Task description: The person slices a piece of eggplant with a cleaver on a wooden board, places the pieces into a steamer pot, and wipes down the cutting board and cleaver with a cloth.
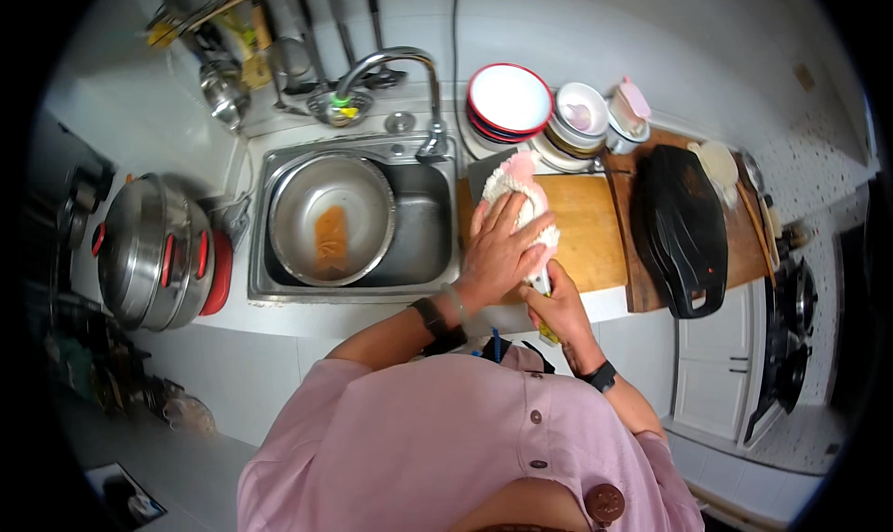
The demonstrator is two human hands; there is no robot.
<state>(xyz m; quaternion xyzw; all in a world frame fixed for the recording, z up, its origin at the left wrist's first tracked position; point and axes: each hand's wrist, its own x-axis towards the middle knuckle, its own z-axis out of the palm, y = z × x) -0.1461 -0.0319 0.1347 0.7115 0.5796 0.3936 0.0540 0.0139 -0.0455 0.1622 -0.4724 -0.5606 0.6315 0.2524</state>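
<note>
My right hand [560, 307] grips the white and yellow-green handle [547, 331] of a broad-bladed knife, likely a cleaver. Its grey blade [487, 171] points away from me above a wooden cutting board [586, 228]. A fluffy pink and white cloth [520, 176] lies over most of the blade. Pressed on that cloth with fingers spread is my left hand [504, 249]. Whether the blade touches the board is hidden. Left of my hands, a steel basin [380, 242] sits in the sink [429, 253], with an orange-brown flat shape inside that I cannot identify.
Stacked red-rimmed bowls [509, 96] and smaller white bowls [582, 106] stand behind the board. A black electric griddle [680, 232] rests on a darker board [743, 253] at right. The faucet [434, 106] arches behind the sink; a steel steamer pot [150, 253] stands left.
</note>
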